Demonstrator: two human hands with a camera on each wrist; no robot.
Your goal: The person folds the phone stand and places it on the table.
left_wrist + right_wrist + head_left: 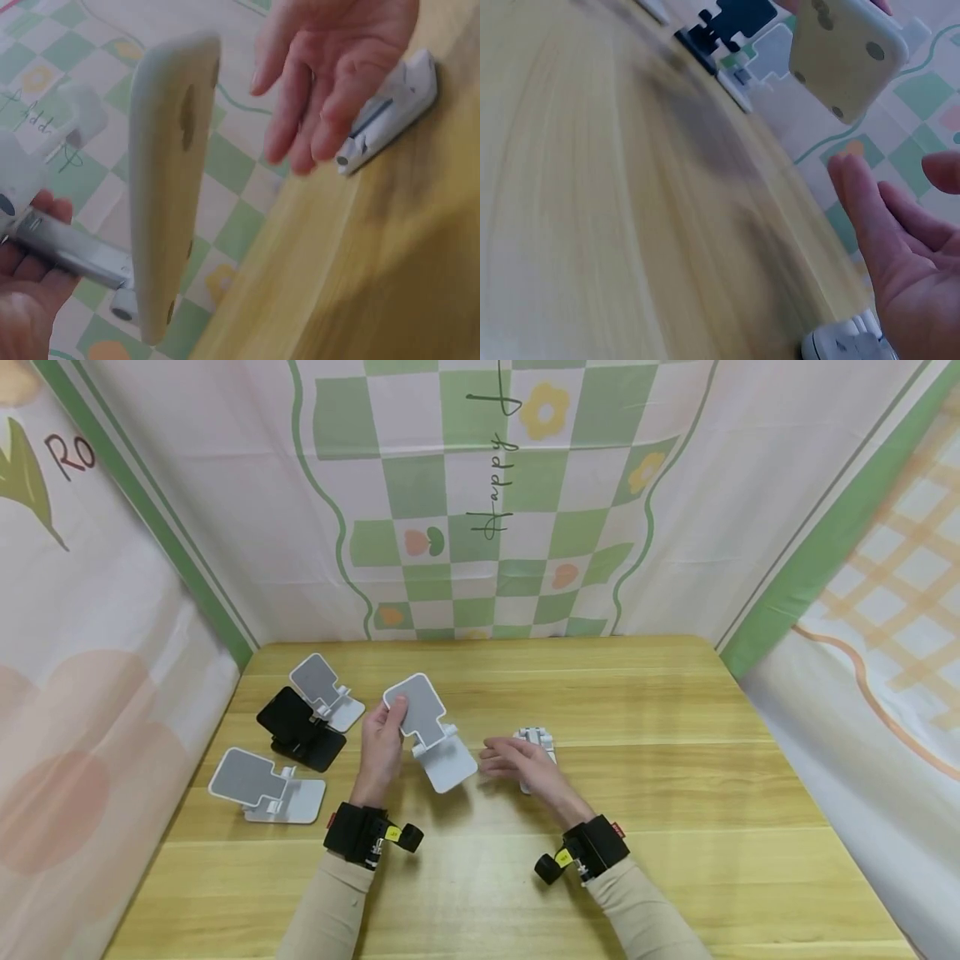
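In the head view my left hand (381, 745) grips an unfolded white phone stand (444, 758) by its grey-padded back plate, thumb on the pad. The stand is tilted and held above the table; its base underside with small round feet shows in the right wrist view. My right hand (528, 764) is just right of the stand's base, fingers extended and apart from it, with nothing in its grasp. Behind and partly under that hand in the head view, a folded white phone stand (536, 737) lies on the table, partly hidden by the hand.
At the table's left stand three unfolded phone stands: a white one (347, 712) at the back, a black one (311, 745) in the middle and another white one (303, 802) in front. Patterned cloth (480, 527) hangs behind and beside the wooden table (675, 760).
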